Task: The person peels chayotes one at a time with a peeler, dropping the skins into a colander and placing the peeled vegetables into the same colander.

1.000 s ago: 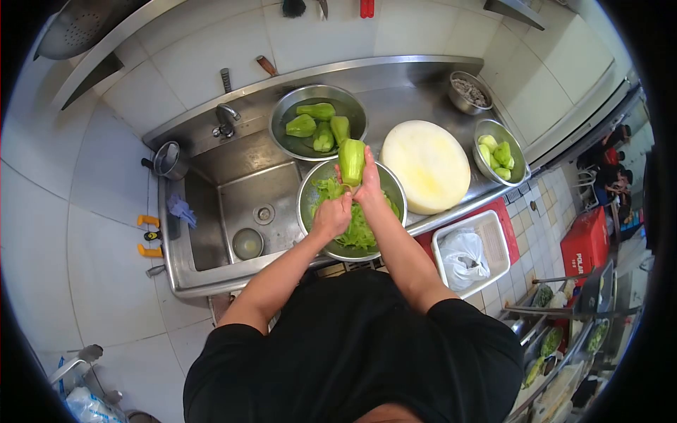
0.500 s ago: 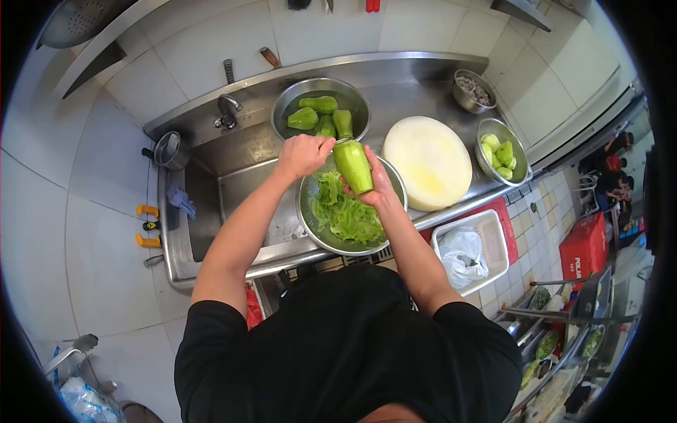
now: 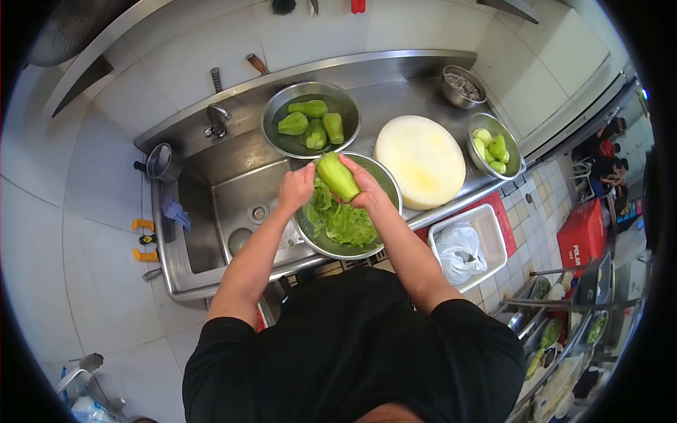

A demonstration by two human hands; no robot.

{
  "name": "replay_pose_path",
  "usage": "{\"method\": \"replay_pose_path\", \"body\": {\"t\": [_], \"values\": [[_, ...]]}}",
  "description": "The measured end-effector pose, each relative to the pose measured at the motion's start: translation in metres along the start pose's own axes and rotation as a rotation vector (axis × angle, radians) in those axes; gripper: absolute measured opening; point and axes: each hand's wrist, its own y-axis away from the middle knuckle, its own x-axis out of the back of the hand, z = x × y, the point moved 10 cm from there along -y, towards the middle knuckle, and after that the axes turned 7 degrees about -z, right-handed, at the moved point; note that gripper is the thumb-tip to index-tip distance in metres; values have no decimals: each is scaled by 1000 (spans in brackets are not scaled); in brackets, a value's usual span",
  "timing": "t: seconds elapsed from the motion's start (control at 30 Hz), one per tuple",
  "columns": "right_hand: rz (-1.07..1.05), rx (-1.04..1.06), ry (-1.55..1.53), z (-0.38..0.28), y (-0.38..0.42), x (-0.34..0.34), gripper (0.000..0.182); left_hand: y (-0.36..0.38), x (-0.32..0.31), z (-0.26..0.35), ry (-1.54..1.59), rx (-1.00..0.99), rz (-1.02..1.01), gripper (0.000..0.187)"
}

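A light green chayote (image 3: 337, 177) is wrapped in the fingers of my right hand (image 3: 364, 185), above a metal bowl of green peelings (image 3: 345, 224). My left hand (image 3: 297, 187) is closed at the chayote's left side; what it holds is too small to make out. Behind my hands, a metal bowl with water (image 3: 273, 141) holds several green chayotes (image 3: 293, 123). To the right lies a thick round white cutting board (image 3: 420, 162). Farther right, a smaller bowl (image 3: 517, 161) contains pale peeled pieces (image 3: 497, 148).
The sink basin (image 3: 236, 190) and faucet (image 3: 217, 120) are at left. A bowl of greyish contents (image 3: 464, 87) stands at the back right. Below the counter's right edge sits a white basket (image 3: 493, 236) with a plastic bag (image 3: 460, 252). People (image 3: 610, 166) are far right.
My left hand has moved down the chayote's left side. The chayote is now more tilted, and the whole view has shifted slightly.
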Motion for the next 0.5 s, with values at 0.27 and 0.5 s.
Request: {"method": "replay_pose_path", "body": {"t": [0.27, 0.5], "values": [[104, -26, -45, -3, -2, -3, 45, 7, -9, -5, -83, 65, -50, 53], [132, 242, -166, -13, -48, 35, 45, 58, -68, 26, 28, 56, -198, 55]]}}
